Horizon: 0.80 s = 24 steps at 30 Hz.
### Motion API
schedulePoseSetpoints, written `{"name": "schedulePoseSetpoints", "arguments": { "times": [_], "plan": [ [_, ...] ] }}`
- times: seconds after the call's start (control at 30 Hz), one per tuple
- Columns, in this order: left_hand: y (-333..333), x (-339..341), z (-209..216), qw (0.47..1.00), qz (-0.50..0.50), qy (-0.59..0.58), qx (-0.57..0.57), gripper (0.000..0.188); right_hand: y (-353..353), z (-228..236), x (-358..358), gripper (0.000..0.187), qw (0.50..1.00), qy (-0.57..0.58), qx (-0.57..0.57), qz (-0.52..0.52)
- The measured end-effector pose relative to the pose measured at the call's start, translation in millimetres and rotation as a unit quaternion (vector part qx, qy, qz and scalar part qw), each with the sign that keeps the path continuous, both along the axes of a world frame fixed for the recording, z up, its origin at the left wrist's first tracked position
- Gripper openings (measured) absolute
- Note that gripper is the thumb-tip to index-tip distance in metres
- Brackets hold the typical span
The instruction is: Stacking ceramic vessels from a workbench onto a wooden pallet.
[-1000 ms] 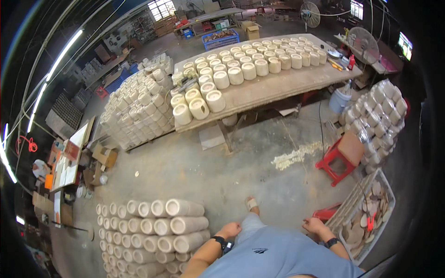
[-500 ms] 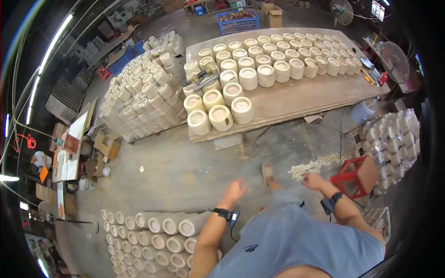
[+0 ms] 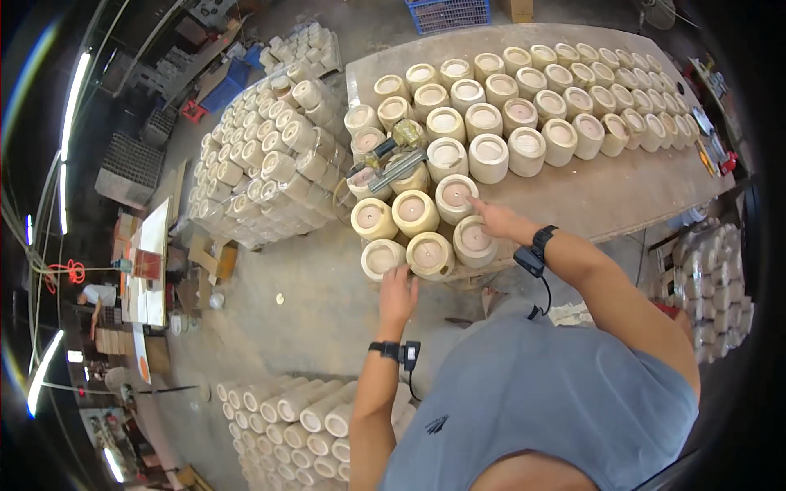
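Grip is loose: left hand and right hand, maybe touching round, cream, clay-like pots, should press gently.

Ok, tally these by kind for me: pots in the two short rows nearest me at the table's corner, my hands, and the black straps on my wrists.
Pots in those rows: 6
Left hand and right hand: 2
Black straps: 2
Total: 10

Cream on table-top cylinders, pinkish-beige on inset discs; dull brown on table; grey-blue on shirt; blue on far crate.
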<state>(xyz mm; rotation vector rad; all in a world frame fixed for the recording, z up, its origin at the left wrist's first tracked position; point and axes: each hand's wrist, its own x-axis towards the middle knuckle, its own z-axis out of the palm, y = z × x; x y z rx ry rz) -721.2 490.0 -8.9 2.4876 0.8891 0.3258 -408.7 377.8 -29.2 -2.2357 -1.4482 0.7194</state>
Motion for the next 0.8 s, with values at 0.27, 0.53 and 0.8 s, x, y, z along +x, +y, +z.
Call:
{"name": "schedulePoseSetpoints", "arguments": {
  "times": [0.27, 0.53, 0.8],
  "plan": [
    [77.7, 94.8, -25.6, 0.981, -0.161, 0.036, 0.101, 0.060, 29.6, 13.4, -8.6, 0.082, 0.988, 0.003, -0.154, -0.015],
    [105.2, 104.5, -43.6, 0.951, -0.307, 0.046, 0.014, 0.046, 34.3, -6.2, -13.6, 0.064, 0.978, 0.013, -0.196, -0.070],
    [120.6, 115.8, -34.4, 0.921, -0.377, 0.094, 0.003, 0.026, 31.3, 16.5, -24.6, 0.058, 0.972, 0.003, -0.207, -0.108]
  ]
}}
